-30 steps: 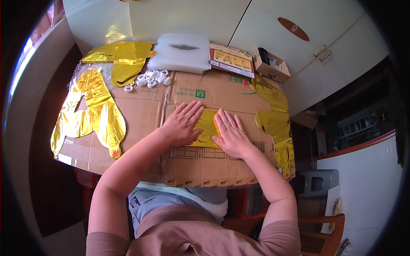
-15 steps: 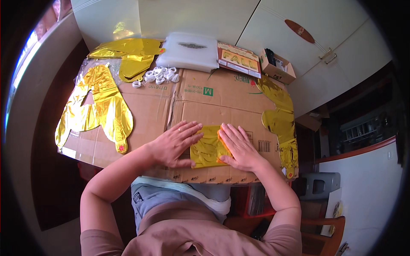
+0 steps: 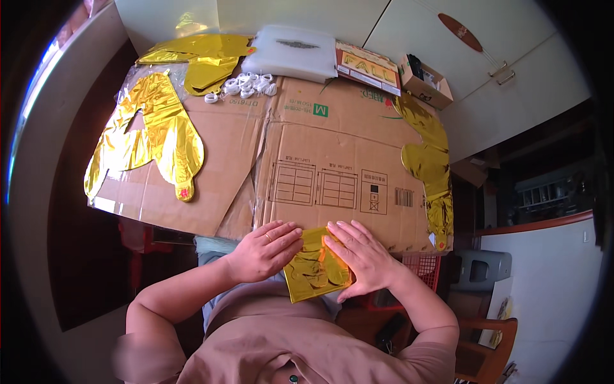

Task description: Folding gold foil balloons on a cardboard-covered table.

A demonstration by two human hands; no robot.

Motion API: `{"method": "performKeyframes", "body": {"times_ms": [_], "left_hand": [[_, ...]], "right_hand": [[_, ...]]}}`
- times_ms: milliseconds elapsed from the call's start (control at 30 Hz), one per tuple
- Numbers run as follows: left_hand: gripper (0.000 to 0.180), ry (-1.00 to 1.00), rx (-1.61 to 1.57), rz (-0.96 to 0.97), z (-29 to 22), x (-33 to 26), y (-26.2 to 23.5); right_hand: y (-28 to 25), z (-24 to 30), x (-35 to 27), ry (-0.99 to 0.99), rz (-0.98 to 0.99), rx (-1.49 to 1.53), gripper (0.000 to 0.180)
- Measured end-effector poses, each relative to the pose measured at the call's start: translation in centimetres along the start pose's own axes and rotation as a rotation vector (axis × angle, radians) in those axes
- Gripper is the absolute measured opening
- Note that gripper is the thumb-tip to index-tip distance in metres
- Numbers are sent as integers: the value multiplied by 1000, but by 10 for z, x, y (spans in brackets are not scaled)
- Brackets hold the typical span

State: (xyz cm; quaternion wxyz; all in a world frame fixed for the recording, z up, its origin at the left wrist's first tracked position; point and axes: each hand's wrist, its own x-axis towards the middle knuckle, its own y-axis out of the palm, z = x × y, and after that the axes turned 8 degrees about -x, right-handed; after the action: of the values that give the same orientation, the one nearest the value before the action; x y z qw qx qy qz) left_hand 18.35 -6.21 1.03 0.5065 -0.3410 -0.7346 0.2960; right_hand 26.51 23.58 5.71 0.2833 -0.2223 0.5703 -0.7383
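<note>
A flat, folded gold foil packet [image 3: 310, 272] with an orange strip extends past the cardboard's front edge, tilted toward my body. My left hand [image 3: 265, 251] grips its left side, fingers close together along the edge and thumb hidden. Across its right side lie the fingers of my right hand [image 3: 364, 259], with the thumb stretched down by the lower right corner. A flat gold foil balloon [image 3: 144, 144] spreads on the left of the cardboard [image 3: 332, 144]. Along the right edge lies another gold foil balloon [image 3: 425, 160].
At the back are more gold foil [image 3: 214, 61], several white ribbon rolls [image 3: 249, 84], a translucent white case [image 3: 291, 54], a printed box [image 3: 368, 67] and a small open carton [image 3: 425, 83]. Cabinet doors [image 3: 409, 38] stand behind. A wooden chair [image 3: 502, 349] is at lower right.
Both hands have drawn the gold packet toward my body and over the front edge, tilting it. Printed diagrams on the cardboard are now uncovered.
</note>
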Motion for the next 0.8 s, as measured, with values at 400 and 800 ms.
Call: {"method": "performKeyframes", "body": {"times_ms": [400, 800], "left_hand": [[29, -1060, -1077, -96, -2, 29, -19], [38, -1111, -1728, -230, 9, 36, -18]], "right_hand": [[-7, -8, 10, 277, -143, 1590, 98], [22, -12, 31, 675, -450, 1598, 30]]}}
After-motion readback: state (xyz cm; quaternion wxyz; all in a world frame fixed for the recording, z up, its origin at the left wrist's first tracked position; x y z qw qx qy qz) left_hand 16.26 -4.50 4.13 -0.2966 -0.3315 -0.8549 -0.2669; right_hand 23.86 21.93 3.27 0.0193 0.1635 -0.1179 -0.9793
